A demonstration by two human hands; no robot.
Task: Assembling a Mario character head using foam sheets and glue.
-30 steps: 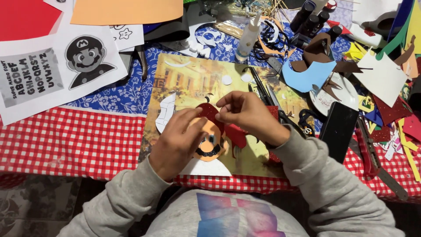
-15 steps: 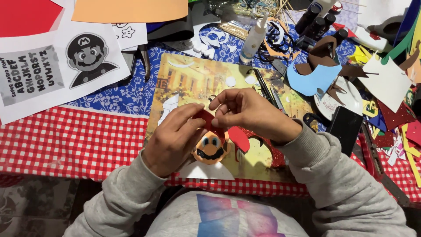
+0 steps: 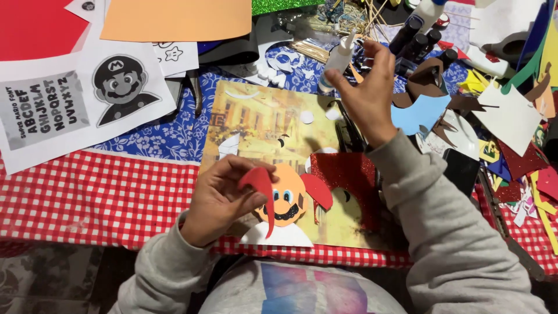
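orange face cutout [image 3: 286,197]: left part hidden behind left hand [image 3: 218,197]
glue bottle [image 3: 338,58]: base hidden by right hand [image 3: 367,87]
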